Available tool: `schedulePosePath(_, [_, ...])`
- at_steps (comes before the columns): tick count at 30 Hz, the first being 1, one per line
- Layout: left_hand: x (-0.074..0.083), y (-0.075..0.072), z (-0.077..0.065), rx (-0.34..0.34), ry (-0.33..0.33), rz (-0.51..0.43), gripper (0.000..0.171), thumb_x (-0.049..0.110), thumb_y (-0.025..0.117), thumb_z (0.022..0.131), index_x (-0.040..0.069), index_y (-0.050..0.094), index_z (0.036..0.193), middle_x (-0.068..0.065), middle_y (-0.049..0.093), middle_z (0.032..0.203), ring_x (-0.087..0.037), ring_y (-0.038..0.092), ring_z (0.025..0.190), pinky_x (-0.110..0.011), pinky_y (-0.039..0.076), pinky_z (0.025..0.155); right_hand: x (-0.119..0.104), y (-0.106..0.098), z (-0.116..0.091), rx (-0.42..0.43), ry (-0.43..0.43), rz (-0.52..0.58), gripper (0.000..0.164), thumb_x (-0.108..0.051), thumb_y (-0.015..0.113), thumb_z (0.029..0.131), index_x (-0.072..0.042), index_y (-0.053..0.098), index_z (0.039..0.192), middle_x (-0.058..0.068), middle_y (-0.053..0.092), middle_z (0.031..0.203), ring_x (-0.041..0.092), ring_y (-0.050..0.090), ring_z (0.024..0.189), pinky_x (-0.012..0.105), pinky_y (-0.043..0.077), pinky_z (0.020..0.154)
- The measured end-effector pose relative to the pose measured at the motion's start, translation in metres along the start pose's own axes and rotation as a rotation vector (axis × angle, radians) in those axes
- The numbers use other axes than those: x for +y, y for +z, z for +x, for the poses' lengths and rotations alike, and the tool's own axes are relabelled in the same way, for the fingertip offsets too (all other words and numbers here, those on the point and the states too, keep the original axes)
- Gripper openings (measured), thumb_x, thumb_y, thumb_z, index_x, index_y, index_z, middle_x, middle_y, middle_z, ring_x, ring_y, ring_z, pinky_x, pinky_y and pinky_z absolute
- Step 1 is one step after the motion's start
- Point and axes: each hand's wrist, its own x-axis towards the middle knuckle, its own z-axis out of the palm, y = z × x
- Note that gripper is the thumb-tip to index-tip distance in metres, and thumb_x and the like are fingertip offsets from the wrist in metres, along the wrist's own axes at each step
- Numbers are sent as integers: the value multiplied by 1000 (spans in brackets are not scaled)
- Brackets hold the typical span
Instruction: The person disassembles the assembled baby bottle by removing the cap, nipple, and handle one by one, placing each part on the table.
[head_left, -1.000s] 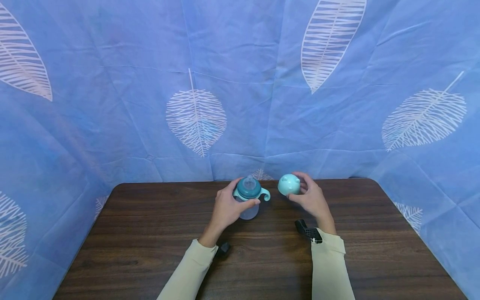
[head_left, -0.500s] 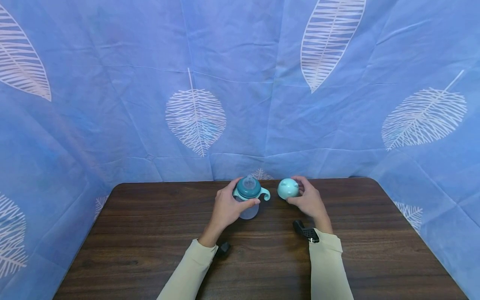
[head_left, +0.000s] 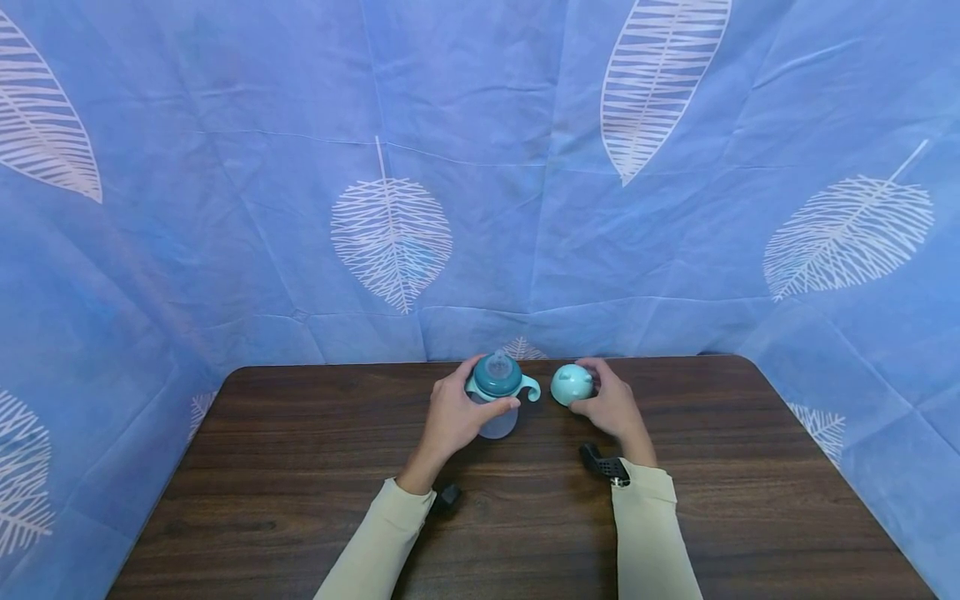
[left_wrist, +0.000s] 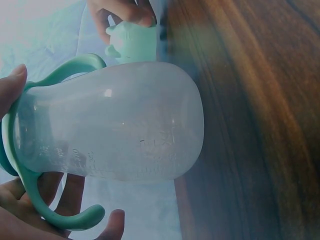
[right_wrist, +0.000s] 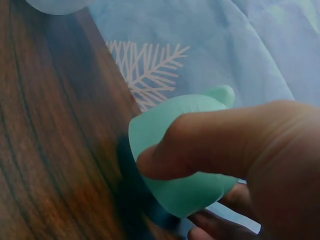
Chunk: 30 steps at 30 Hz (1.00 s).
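A baby bottle (head_left: 497, 421) with a clear body, dark teal collar, clear nipple and mint side handles stands upright near the table's back edge. My left hand (head_left: 467, 407) grips it around the collar and upper body, the thumb across the front. In the left wrist view the bottle body (left_wrist: 115, 125) shows faint raised measuring marks. Just right of the bottle, my right hand (head_left: 617, 407) holds a mint dome-shaped bottle cap (head_left: 572, 385) with small ears, thumb in front and fingers behind. Its rim faces down, low over the wood in the right wrist view, where the thumb (right_wrist: 175, 150) presses its side.
The dark wooden table (head_left: 315, 483) has its back edge right behind the bottle and cap. Behind it hangs a blue cloth (head_left: 480, 208) with white leaf prints. A black wrist device (head_left: 603, 465) sits at the right wrist, another (head_left: 447, 498) at the left.
My right hand has shifted slightly left and downward with the cap, bringing it a little closer to the bottle. The left hand and bottle have stayed in place.
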Motion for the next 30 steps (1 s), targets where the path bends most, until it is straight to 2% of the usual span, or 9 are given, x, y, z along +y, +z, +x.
schedulePosePath(9, [-1, 0, 0, -7, -12, 13, 87, 40, 100, 83, 5, 63, 153, -12, 76, 131, -40, 67, 124, -63, 54, 100, -3, 3, -1, 5, 20, -71, 73, -2, 84, 87, -1, 53, 153, 34, 57, 154, 58, 52, 136, 74, 42, 105])
schedulePosePath(30, [0, 0, 0, -6, 0, 0, 83, 36, 100, 84, 7, 64, 153, -12, 76, 130, -38, 69, 122, -61, 55, 100, -3, 8, 0, 6, 60, -103, 73, -2, 82, 87, 0, 53, 154, 32, 58, 152, 55, 58, 130, 70, 49, 101])
